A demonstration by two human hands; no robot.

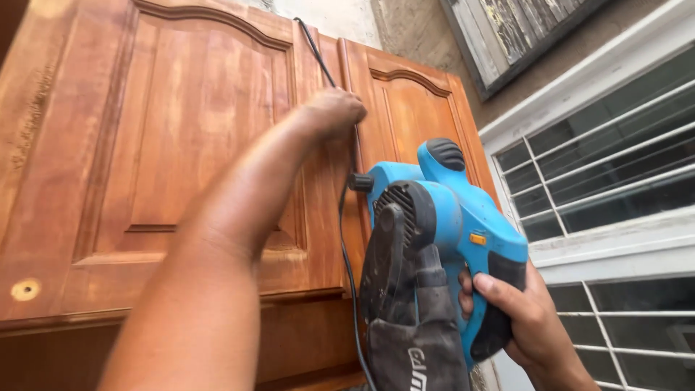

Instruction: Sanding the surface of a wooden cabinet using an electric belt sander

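Wood door (181, 145), barred window (608, 174) rt; hands: sander (441, 232), cord (347, 239).

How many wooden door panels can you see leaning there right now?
2. One large door fills the left, under the left hand. A second door stands right of it, behind the blue sander that the right hand grips. Others may sit out of frame.
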